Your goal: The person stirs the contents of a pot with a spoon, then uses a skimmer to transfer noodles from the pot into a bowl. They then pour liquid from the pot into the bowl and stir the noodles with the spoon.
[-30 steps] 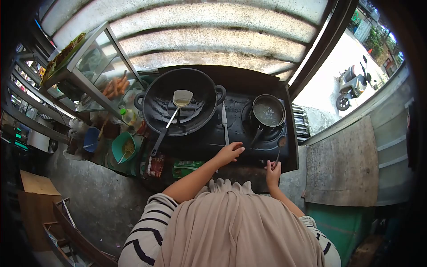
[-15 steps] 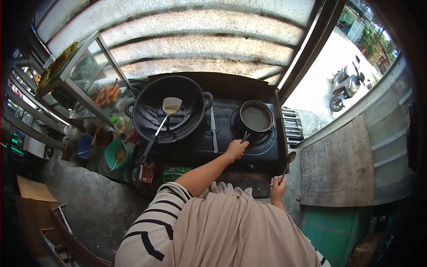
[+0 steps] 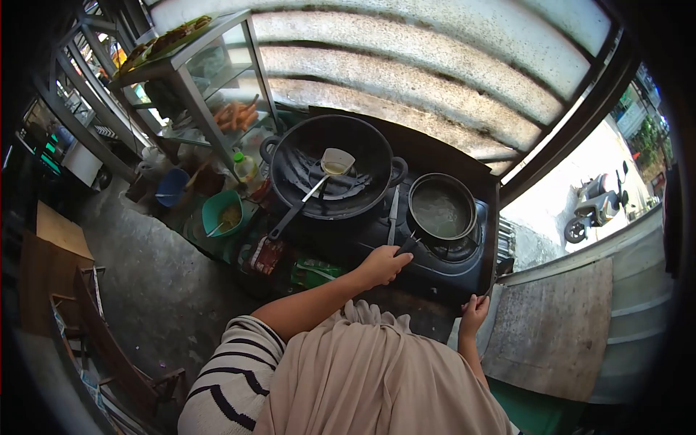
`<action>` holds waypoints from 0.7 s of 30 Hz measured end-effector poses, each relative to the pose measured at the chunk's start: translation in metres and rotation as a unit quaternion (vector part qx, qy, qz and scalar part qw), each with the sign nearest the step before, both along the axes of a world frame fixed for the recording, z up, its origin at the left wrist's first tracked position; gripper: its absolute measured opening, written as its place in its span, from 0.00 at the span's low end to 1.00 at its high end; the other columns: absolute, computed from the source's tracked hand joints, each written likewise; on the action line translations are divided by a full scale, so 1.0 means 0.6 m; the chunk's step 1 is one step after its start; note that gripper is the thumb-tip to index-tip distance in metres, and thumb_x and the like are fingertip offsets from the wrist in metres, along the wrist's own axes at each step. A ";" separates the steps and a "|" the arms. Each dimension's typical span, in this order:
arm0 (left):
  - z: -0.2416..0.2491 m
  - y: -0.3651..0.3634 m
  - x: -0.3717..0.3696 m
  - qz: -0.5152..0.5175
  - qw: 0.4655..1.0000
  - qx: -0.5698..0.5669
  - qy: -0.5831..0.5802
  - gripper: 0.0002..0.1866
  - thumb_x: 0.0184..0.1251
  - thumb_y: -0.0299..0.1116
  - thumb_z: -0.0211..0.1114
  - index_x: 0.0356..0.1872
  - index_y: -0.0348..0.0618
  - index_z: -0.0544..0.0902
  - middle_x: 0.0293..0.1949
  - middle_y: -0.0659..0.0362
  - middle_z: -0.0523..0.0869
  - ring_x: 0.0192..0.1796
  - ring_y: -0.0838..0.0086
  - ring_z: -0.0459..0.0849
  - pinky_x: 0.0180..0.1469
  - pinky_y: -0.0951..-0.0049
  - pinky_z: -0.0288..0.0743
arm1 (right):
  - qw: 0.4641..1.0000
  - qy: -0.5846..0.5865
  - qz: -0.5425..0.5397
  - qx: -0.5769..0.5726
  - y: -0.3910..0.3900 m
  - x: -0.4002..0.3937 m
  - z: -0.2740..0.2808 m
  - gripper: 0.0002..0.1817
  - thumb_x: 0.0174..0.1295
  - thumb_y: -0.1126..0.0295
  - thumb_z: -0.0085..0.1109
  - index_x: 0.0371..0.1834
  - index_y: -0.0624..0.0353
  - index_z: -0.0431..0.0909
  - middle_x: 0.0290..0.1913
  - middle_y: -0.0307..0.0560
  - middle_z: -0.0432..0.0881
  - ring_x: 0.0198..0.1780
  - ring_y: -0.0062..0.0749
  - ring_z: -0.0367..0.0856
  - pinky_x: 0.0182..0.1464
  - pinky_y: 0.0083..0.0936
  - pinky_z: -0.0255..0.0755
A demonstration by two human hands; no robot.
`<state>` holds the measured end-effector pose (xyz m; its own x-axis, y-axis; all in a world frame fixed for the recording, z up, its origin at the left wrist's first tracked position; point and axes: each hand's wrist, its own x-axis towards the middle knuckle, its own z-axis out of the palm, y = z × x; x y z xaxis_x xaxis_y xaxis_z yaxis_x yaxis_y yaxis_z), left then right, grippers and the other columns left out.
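Observation:
My left hand [image 3: 383, 267] is closed round the dark handle of a small saucepan [image 3: 413, 226]. Cloudy, rippled liquid fills part of the pan, which sits over the right side of the black stove [image 3: 428, 279], with the burner showing below its near rim. In my right hand [image 3: 475, 313], by the stove's right front corner, is a metal spoon [image 3: 504, 267], its bowl pointing up and away. A knife [image 3: 394, 215] lies between the saucepan and a large black wok [image 3: 290, 156]. Inside the wok rests a spatula [image 3: 313, 191] with a little liquid on its blade.
To the left stand a teal bowl [image 3: 212, 207] of food, a blue container [image 3: 172, 181] and a green-capped bottle [image 3: 245, 167]. A glass display case [image 3: 190, 105] rises behind them. Packets [image 3: 313, 272] lie below the stove's front edge. A wooden board [image 3: 554, 322] leans at right.
The view has turned, shifting the scene. The liquid in the saucepan now shows ripples. The spoon has swung outward past the stove's right edge. Both hands keep their holds.

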<state>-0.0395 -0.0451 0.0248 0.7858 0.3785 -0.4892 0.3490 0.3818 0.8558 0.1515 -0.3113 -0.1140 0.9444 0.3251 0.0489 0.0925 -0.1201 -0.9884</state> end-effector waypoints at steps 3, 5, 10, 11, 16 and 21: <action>0.056 0.026 -0.072 0.019 1.000 -0.017 -0.016 0.14 0.70 0.41 0.60 0.30 0.44 0.72 0.20 0.67 0.68 0.17 0.85 0.64 0.16 0.81 0.57 | 0.998 -0.053 0.012 -0.028 0.039 0.008 0.023 0.15 0.70 0.69 0.54 0.28 0.55 0.59 0.25 0.34 0.60 0.21 0.16 0.62 0.24 0.18 0.66; 0.079 0.043 -0.123 0.033 0.999 -0.016 -0.021 0.13 0.71 0.41 0.61 0.30 0.45 0.72 0.19 0.68 0.68 0.17 0.86 0.63 0.16 0.82 0.55 | 0.997 -0.063 0.033 -0.043 0.066 0.007 0.037 0.15 0.72 0.64 0.51 0.29 0.54 0.60 0.25 0.33 0.59 0.21 0.15 0.61 0.24 0.18 0.65; 0.118 0.093 -0.261 0.103 0.994 0.017 -0.034 0.15 0.72 0.42 0.60 0.28 0.45 0.71 0.19 0.69 0.68 0.16 0.87 0.63 0.16 0.82 0.56 | 0.997 0.001 0.040 0.068 0.147 -0.006 0.048 0.16 0.77 0.57 0.39 0.35 0.55 0.66 0.26 0.31 0.60 0.22 0.14 0.58 0.24 0.15 0.60; 0.120 0.103 -0.292 0.118 0.992 0.039 -0.035 0.15 0.72 0.42 0.59 0.28 0.44 0.72 0.20 0.68 0.69 0.17 0.87 0.64 0.16 0.81 0.57 | 0.998 0.003 0.033 0.050 0.165 -0.011 0.055 0.15 0.77 0.58 0.39 0.35 0.55 0.66 0.26 0.31 0.61 0.22 0.13 0.58 0.24 0.15 0.60; 0.112 0.153 -0.453 0.182 0.982 0.045 -0.007 0.16 0.71 0.44 0.60 0.29 0.43 0.73 0.20 0.67 0.71 0.17 0.87 0.65 0.17 0.83 0.58 | 0.965 -0.227 0.091 -0.090 0.259 -0.098 0.134 0.15 0.77 0.62 0.41 0.33 0.58 0.68 0.26 0.35 0.65 0.23 0.14 0.61 0.23 0.18 0.56; 0.085 0.192 -0.613 0.255 0.961 0.103 0.018 0.15 0.71 0.42 0.60 0.31 0.41 0.71 0.18 0.69 0.67 0.15 0.87 0.63 0.16 0.83 0.56 | 0.951 -0.279 0.131 -0.036 0.375 -0.254 0.214 0.09 0.75 0.66 0.42 0.43 0.58 0.71 0.26 0.33 0.64 0.25 0.15 0.59 0.26 0.18 0.55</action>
